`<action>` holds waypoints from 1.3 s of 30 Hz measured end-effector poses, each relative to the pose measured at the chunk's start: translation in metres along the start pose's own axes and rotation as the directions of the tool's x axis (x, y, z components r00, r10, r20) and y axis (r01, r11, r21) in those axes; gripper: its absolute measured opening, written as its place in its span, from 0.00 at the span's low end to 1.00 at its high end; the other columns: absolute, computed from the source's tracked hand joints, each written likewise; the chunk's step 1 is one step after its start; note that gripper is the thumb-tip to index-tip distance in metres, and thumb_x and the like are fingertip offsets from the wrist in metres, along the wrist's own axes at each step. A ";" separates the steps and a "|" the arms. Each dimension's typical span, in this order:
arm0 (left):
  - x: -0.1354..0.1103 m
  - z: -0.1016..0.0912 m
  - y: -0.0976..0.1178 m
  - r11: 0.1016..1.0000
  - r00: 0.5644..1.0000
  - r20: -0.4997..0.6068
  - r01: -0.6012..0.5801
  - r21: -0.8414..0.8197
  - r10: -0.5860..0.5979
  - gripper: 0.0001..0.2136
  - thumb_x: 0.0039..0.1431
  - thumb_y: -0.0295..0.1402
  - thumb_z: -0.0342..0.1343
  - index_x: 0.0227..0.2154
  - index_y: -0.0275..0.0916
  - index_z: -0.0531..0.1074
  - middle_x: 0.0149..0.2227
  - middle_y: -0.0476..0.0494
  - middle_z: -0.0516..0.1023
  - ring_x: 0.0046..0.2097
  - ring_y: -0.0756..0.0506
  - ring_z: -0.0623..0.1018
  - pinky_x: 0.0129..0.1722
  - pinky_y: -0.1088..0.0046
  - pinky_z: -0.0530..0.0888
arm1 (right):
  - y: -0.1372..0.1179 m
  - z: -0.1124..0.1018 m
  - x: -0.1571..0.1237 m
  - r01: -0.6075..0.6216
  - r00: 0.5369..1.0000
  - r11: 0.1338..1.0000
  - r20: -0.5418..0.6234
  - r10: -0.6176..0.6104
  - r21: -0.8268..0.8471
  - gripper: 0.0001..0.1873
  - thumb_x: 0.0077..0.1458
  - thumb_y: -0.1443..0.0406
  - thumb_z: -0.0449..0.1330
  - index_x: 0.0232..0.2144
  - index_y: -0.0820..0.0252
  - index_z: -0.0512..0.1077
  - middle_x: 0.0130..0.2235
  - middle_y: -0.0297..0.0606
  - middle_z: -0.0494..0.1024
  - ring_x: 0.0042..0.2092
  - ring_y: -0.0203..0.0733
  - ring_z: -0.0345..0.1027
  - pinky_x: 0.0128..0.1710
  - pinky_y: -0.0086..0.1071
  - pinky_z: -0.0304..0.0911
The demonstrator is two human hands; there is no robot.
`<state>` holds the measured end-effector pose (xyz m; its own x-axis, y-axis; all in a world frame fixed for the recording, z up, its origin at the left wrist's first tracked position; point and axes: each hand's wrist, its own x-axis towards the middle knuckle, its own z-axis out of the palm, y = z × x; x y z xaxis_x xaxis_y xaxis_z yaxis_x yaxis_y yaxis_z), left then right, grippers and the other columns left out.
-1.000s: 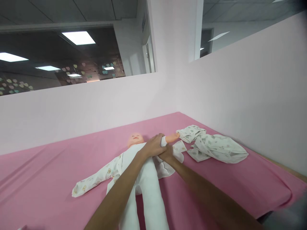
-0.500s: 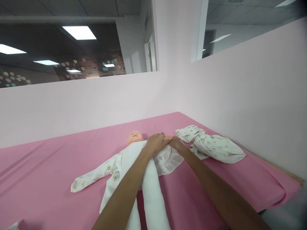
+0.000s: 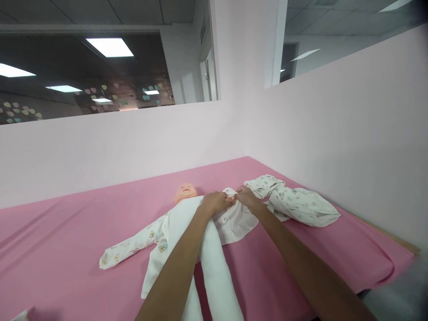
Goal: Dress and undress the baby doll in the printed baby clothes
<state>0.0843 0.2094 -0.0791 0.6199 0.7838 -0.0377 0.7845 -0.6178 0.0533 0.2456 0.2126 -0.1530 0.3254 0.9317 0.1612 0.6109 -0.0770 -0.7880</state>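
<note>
Walls (image 3: 160, 147): are meeting in a corner, smooth, matte and pale, with a rectangular window (image 3: 100, 71) set above.
Sheet (image 3: 83, 232): is spreading pink and mostly flat, creasing softly at left, folding at the right corner.
Doll (image 3: 183, 218): is lying face up on the sheet, showing a smooth, plastic-looking head, a padded white body and tubular legs.
Shirt (image 3: 236, 225): is showing on both sides of the doll, in thin white cloth; is extending one long printed sleeve (image 3: 129, 252) leftward and fanning plain and rounded rightward.
Cloth bundle (image 3: 304, 206): is resting near the right wall, loosely wrinkled, white with a small scattered print.
Left hand (image 3: 217, 203): is bending over the doll's side, fingers curled at bunched cloth; is hiding the hold, too covered to tell.
Right hand (image 3: 246, 197): is pinching the shirt, closed, just beside the left hand.
Label (image 3: 225, 220): is sitting small on the shirt's plain part.
</note>
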 end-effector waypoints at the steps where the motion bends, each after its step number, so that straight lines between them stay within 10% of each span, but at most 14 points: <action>1: 0.000 0.000 0.000 1.000 1.000 0.001 0.006 0.002 -0.006 0.20 0.60 0.49 0.41 0.34 0.40 0.73 0.41 0.38 0.78 0.42 0.39 0.77 0.37 0.67 0.69 | -0.004 -0.001 -0.002 0.012 1.000 0.999 -0.008 -0.012 -0.037 0.05 0.46 0.67 0.54 0.30 0.59 0.66 0.30 0.33 0.72 0.31 0.36 0.65 0.27 0.26 0.54; 24: 0.006 0.006 -0.008 0.999 0.992 0.120 -0.047 -0.023 0.049 0.15 0.53 0.50 0.53 0.34 0.45 0.73 0.40 0.46 0.79 0.42 0.41 0.77 0.38 0.68 0.70 | -0.030 -0.002 -0.025 0.017 0.996 0.900 -0.075 -0.055 -0.436 0.11 0.52 0.68 0.49 0.36 0.60 0.69 0.37 0.45 0.76 0.40 0.48 0.69 0.31 0.32 0.50; 39: 0.000 0.008 -0.013 0.999 0.999 0.011 -0.043 -0.018 0.044 0.15 0.48 0.42 0.60 0.37 0.40 0.74 0.39 0.43 0.79 0.40 0.42 0.77 0.37 0.71 0.69 | -0.047 0.003 -0.039 0.191 0.982 0.982 0.008 -0.191 -0.010 0.06 0.50 0.65 0.51 0.30 0.59 0.68 0.33 0.37 0.75 0.36 0.41 0.67 0.34 0.30 0.55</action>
<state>0.0741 0.2172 -0.0873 0.6536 0.7554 -0.0459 0.7564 -0.6500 0.0730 0.2023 0.1810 -0.1236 0.1973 0.9320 0.3041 0.6687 0.0989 -0.7369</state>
